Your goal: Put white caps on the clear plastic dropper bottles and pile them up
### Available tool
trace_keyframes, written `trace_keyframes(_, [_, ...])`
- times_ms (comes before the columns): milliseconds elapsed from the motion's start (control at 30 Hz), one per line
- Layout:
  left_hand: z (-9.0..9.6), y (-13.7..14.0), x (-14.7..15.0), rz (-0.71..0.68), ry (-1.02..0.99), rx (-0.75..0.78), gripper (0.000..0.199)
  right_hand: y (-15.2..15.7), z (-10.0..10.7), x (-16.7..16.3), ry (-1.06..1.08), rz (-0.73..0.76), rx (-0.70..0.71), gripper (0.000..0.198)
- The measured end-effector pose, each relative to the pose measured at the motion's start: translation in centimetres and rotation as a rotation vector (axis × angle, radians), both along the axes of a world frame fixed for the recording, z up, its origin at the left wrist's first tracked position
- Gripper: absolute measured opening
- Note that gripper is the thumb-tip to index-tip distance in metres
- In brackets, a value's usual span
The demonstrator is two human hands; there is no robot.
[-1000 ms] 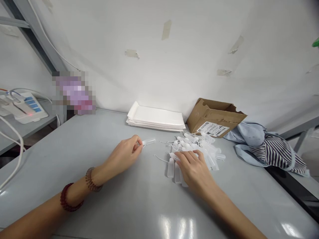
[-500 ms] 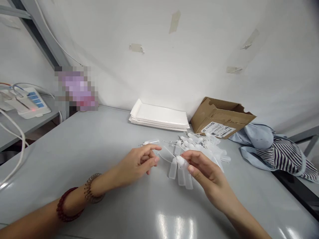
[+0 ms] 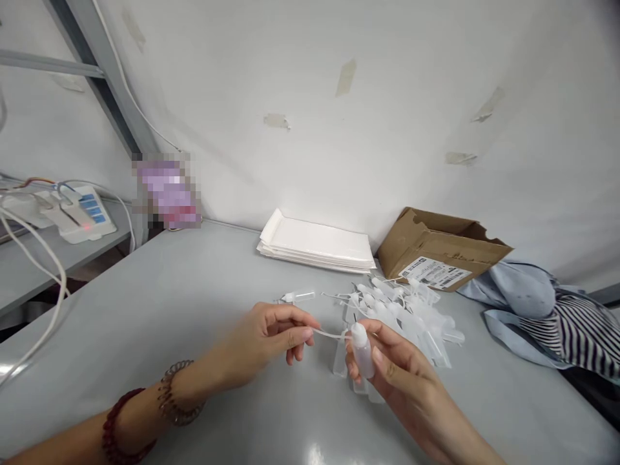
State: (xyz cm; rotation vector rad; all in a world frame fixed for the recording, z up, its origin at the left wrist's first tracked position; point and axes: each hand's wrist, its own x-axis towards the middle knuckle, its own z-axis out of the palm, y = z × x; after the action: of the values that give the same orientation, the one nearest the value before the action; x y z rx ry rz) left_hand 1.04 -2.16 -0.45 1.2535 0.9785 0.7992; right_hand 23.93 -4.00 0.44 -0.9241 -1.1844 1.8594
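My right hand (image 3: 409, 371) grips a small translucent needle-tip bottle (image 3: 363, 356). It is tilted slightly, its white cap and thin dark metal needle pointing up. Between thumb and forefinger, my left hand (image 3: 283, 336) pinches the end of a thin white strap (image 3: 330, 334) that stretches across to the bottle's neck. Behind and below the right hand, a few similar bottles (image 3: 340, 361) lie on the table, partly hidden by it. A larger pile of such bottles (image 3: 416, 316) spreads beyond. One single bottle (image 3: 301, 296) lies apart, just past my left hand.
A stack of white padded envelopes (image 3: 317, 242) rests against the wall. Beside it stands an open cardboard box (image 3: 431, 248) with a label. Blue and striped cloth (image 3: 552, 316) lies at the right. On the left shelf are a power strip (image 3: 82, 216) and white cables (image 3: 61, 284).
My right hand has lifted a bottle upright from the group. My left hand has closed on its strap and now pulls it out to the left. The view has tilted up a little.
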Motion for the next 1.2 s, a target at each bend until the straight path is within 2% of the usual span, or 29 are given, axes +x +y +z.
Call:
trace_keyframes(233, [0.5, -0.6, 0.2, 0.053, 0.134, 0.084, 0.015, -0.1, 0.0, -0.4, -0.267, 0.02, 0.17, 0.027])
trace_keyframes(433, [1.3, -1.2, 0.3, 0.052, 0.231, 0.334, 0.013, -0.8, 0.0, -0.7, -0.447, -0.005, 0.277, 0.026])
trace_keyframes(500, [1.4, -1.2, 0.3, 0.058, 0.253, 0.365, 0.012, -0.9, 0.0, -0.6, -0.46, -0.004, 0.292, 0.024])
trace_keyframes(1200, [1.5, -1.3, 0.4, 0.073, 0.232, 0.267, 0.013, -0.8, 0.6, -0.7, -0.392, 0.042, 0.226, 0.023])
